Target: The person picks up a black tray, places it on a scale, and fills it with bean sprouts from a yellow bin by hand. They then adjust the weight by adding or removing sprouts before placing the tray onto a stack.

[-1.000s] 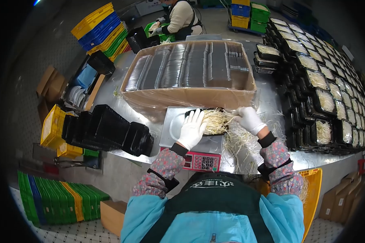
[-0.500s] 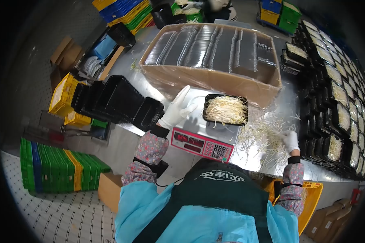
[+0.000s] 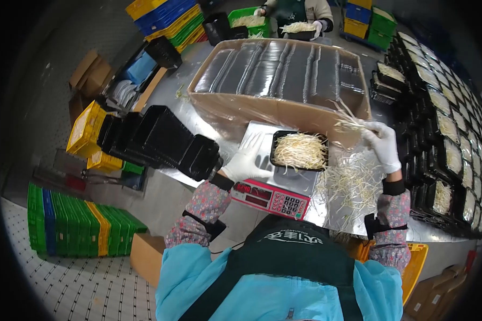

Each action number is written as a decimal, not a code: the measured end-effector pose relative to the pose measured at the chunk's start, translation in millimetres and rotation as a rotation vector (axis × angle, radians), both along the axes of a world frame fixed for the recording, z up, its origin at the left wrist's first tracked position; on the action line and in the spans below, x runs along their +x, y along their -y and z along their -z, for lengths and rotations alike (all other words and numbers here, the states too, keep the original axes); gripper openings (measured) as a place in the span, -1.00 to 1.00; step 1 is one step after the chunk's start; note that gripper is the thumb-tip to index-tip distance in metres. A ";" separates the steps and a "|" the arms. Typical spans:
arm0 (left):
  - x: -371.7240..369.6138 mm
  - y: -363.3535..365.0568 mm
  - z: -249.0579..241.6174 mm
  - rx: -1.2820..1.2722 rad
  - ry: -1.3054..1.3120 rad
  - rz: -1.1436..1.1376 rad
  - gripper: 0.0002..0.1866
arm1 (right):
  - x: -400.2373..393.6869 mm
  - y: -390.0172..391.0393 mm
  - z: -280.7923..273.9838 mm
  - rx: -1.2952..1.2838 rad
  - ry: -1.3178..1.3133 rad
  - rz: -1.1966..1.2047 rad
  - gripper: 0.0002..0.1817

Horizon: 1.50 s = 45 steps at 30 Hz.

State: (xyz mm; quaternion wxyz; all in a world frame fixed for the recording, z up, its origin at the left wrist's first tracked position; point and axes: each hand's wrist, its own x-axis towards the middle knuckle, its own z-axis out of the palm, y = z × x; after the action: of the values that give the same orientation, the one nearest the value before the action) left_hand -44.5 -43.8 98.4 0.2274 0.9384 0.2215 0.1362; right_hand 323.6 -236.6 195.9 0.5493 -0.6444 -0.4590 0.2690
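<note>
Bean sprouts (image 3: 300,150) fill a black tray (image 3: 276,155) sitting on the steel platform of a red-faced scale (image 3: 270,197) on a metal table (image 3: 187,107). A white-gloved right hand (image 3: 383,143) hovers just right of the tray, fingers pinched around a small tuft of sprouts (image 3: 347,123). The gloved left hand (image 3: 246,160) rests flat, fingers spread and holding nothing, on the platform beside the tray's left edge. Loose sprouts (image 3: 351,184) litter the table to the right. A cardboard box of clear lids (image 3: 284,72) stands behind; nested black trays (image 3: 160,140) lie to the left.
</note>
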 end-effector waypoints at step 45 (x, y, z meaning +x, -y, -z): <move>124.7 17.0 -1.7 0.133 -0.074 0.209 -0.06 | -28.6 20.3 82.8 -0.245 0.036 -0.130 -0.86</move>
State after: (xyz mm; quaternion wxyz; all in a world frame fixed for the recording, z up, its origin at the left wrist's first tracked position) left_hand 80.2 -60.8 100.1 0.1693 0.9738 0.1215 0.0913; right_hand 294.9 -256.9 113.2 0.4394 -0.6804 -0.4733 0.3464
